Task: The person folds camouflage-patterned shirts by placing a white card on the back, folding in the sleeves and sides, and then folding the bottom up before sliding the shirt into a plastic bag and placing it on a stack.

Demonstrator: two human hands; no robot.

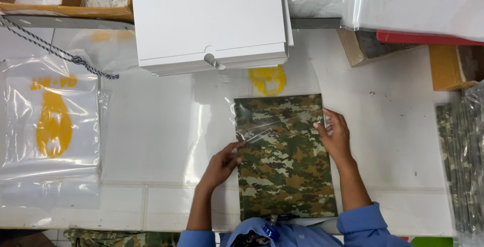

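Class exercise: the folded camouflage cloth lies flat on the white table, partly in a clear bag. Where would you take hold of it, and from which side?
Probably by its two long side edges, mid-height, one hand from each side. The camouflage cloth lies flat and rectangular, and the left hand and right hand sit at those edges already, clear of the white card stack.
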